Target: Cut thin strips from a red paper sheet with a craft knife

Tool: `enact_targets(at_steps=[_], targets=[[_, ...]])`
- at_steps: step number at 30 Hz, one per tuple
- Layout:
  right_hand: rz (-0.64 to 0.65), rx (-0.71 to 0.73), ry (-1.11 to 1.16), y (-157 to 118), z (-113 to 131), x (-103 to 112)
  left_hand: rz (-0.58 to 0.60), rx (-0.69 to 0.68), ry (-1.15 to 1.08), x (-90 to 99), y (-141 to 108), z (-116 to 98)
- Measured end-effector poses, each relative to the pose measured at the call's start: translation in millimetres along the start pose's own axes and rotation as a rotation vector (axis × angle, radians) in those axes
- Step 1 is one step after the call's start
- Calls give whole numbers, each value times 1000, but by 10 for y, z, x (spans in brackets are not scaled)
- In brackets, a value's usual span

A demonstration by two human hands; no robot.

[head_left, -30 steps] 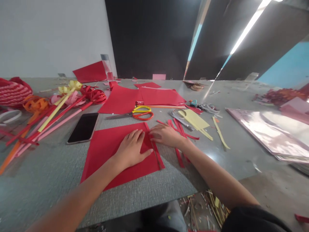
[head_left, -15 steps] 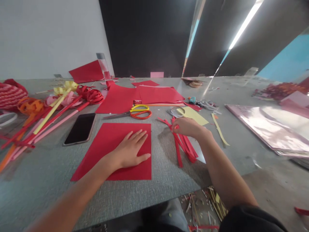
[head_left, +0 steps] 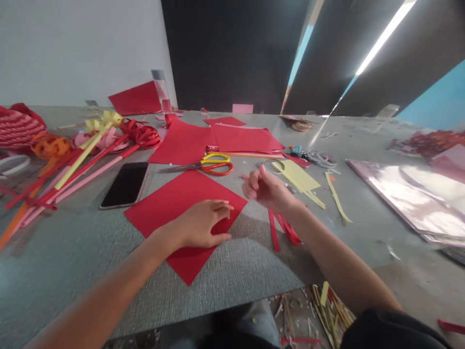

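A square sheet of red paper [head_left: 174, 198] lies turned on the table, one corner pointing at the near edge. My left hand [head_left: 201, 223] rests on its right part, thumb spread from the slightly bent fingers. Just beyond the paper's right corner is my right hand [head_left: 267, 189], fingers curled in and slightly blurred; whether anything is in them is hidden. Narrow red paper strips [head_left: 285, 229] lie under and beside my right wrist. Scissors [head_left: 214, 165] with one yellow and one red handle lie behind the sheet.
A phone [head_left: 125, 185] lies left of the red sheet, beside paper-wrapped sticks [head_left: 85, 160] with curled paper heads. More red sheets [head_left: 243, 138] are at the back. Yellow paper [head_left: 296, 174] and a tape roll [head_left: 273, 166] sit behind my right hand. Glossy packets [head_left: 407, 194] lie right.
The red sheet has turned so that a corner faces the near edge. My right hand has moved from the red strips towards the sheet's right corner. My left fingers are more bent.
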State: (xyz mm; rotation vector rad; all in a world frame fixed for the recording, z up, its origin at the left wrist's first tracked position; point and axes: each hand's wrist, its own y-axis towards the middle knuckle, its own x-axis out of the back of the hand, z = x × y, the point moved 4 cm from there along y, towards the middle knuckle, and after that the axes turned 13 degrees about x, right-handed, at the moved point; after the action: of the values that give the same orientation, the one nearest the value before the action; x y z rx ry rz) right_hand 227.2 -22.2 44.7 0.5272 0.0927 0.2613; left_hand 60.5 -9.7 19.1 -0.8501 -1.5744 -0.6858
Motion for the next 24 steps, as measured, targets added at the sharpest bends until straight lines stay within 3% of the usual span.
enact_targets(at_steps=[3,6,11,18,21,24], targets=[[146,-164,380,-63,-143,-319,-10,-15,-9,15,-11,-17],[197,-208,505,-112,-186,-440,-7,-40,-19,33,-22,-38],[222,-226,566,-137,-184,-454,-41,-95,25,81,-61,-117],[335,-290,703,-193,-179,-536,-3,-120,57,94,-187,-328],[360,-317,677,-222,-176,-563,-53,-104,85,91,-405,-406],[370,-328,616,-250,-163,-600,-190,74,112,56,-753,-420]])
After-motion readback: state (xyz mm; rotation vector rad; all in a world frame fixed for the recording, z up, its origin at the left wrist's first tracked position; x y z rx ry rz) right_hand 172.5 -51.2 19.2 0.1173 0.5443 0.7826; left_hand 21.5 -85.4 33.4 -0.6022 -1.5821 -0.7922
